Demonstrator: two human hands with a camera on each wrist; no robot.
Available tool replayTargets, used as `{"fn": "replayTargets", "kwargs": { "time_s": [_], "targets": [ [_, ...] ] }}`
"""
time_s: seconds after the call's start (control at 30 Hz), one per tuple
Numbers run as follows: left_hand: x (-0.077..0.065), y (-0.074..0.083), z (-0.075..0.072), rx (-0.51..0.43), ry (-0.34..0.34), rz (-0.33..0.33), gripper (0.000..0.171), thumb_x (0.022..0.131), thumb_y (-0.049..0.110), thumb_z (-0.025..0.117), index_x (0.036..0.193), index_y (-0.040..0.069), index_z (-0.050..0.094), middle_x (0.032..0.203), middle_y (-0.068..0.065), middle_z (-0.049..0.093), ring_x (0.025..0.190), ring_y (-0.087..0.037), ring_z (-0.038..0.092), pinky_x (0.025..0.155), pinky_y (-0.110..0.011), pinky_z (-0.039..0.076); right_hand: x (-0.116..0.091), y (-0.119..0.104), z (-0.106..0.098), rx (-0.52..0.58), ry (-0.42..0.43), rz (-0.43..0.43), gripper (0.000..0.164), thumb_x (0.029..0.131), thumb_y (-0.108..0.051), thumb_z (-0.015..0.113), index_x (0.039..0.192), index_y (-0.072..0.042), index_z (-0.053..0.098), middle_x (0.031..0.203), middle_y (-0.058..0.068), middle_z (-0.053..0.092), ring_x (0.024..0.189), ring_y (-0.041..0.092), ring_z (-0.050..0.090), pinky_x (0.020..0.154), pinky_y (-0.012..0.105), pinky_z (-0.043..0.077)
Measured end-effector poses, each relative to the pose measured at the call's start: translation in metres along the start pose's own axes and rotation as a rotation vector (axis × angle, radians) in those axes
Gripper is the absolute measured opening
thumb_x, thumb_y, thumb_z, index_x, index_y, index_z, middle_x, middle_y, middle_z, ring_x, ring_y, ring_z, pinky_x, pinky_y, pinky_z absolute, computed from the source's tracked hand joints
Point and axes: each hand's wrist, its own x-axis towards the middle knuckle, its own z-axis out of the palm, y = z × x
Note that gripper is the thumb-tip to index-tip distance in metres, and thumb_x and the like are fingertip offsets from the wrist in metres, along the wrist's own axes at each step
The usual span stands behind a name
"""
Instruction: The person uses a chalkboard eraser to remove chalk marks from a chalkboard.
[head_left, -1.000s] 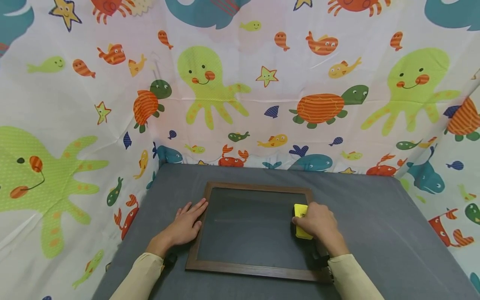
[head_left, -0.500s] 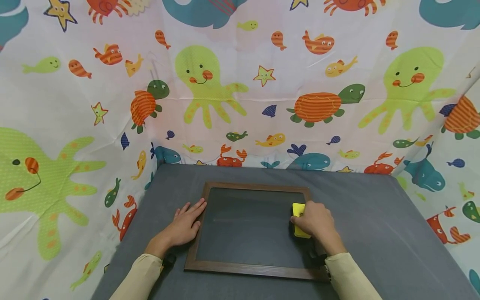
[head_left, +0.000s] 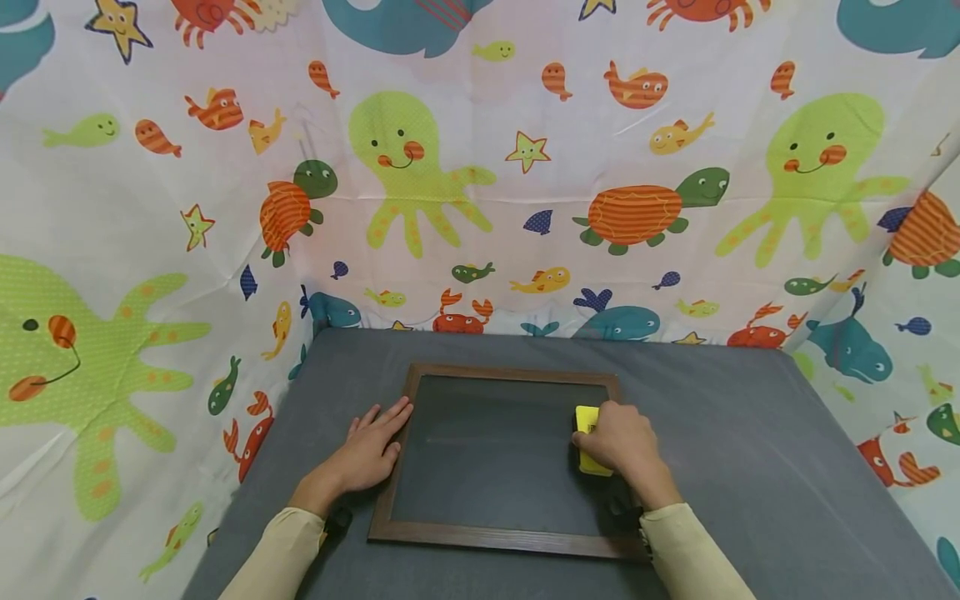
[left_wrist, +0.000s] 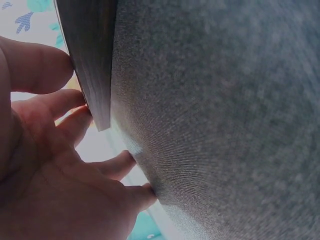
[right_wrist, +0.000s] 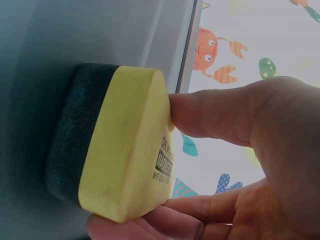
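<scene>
A small blackboard (head_left: 495, 475) with a brown wooden frame (head_left: 495, 537) lies flat on the grey cloth. My right hand (head_left: 626, 442) grips a yellow board eraser (head_left: 592, 461) near the board's right side. In the right wrist view, thumb and fingers hold opposite sides of the eraser (right_wrist: 120, 145), and its dark felt faces the board. A faint pale streak (head_left: 457, 440) crosses the board's left half. My left hand (head_left: 363, 454) rests with spread fingers against the left frame edge. The left wrist view shows its fingertips touching the frame (left_wrist: 92, 65) and the cloth.
Grey cloth (head_left: 750, 467) covers the table around the board. A white curtain (head_left: 480, 242) printed with sea animals hangs behind the table and along both sides.
My right hand has slid slightly left with the eraser, off the right frame strip and further over the board. The left hand stays in place on the frame.
</scene>
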Motion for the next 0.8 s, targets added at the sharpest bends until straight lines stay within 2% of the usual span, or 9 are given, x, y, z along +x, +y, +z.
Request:
{"fn": "replayTargets", "kwargs": {
  "time_s": [0.8],
  "targets": [
    [0.001, -0.002, 0.0, 0.001, -0.001, 0.0, 0.068, 0.111, 0.008, 0.053, 0.175, 0.011, 0.03, 0.184, -0.008, 0.021, 0.165, -0.059, 0.016, 0.124, -0.086, 0.009, 0.0, -0.013, 0.005, -0.008, 0.01, -0.008, 0.053, 0.089, -0.038, 0.085, 0.107, 0.007, 0.066, 0.084, 0.015, 0.064, 0.07, 0.029, 0.063, 0.061, 0.042, 0.057]
  ]
}}
